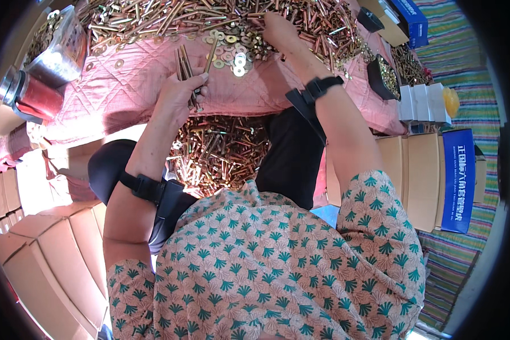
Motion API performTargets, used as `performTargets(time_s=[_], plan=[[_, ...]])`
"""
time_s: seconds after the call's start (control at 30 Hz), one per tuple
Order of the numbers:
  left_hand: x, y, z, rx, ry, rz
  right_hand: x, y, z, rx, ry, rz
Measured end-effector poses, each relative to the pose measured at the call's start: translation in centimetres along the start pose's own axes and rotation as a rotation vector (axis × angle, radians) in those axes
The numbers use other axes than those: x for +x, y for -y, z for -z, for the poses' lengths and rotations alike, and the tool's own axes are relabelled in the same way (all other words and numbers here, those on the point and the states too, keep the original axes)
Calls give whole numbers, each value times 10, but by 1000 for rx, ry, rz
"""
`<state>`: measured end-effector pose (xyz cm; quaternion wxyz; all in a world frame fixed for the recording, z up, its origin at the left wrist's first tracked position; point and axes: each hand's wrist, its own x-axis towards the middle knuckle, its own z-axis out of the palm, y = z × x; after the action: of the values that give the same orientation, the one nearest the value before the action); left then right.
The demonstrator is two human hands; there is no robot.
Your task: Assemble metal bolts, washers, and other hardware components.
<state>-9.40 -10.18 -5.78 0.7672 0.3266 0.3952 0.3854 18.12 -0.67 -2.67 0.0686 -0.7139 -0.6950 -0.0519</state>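
My left hand (pixel 178 93) is closed around a small bunch of long brass-coloured bolts (pixel 182 61). Their shafts point up and away from me, and some ends stick out below the fingers. My right hand (pixel 280 35) is farther off, at the near edge of a large heap of loose bolts (pixel 170 17). Its fingers are bent down into the metal pieces, and whatever they grip is hidden. Flat round washers (pixel 239 61) lie on the pink quilted cloth (pixel 133 79) between the two hands. Small nuts sit close to my right hand.
More bolts (pixel 221 153) fill the space between my knees. A clear plastic tub (pixel 62 51) and a red container (pixel 41 97) stand at left. A black bin (pixel 383 78) of small parts and white boxes (pixel 422 103) are at right. Cardboard boxes (pixel 56 272) flank me.
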Motion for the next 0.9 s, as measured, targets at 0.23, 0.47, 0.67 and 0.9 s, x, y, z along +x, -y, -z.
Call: performTargets(time_s=[0.23,0.47,0.67,0.9], plan=[[-2,7,0,9,42,9,-82,26,4,607,-24,52],[-1,11,-3,58,42,12,-97,43,-6,466,-116,351],[-3,11,-2,71,47,5,-112,48,-11,509,-105,296],[-8,12,-6,105,54,19,-116,44,-16,561,-133,323]])
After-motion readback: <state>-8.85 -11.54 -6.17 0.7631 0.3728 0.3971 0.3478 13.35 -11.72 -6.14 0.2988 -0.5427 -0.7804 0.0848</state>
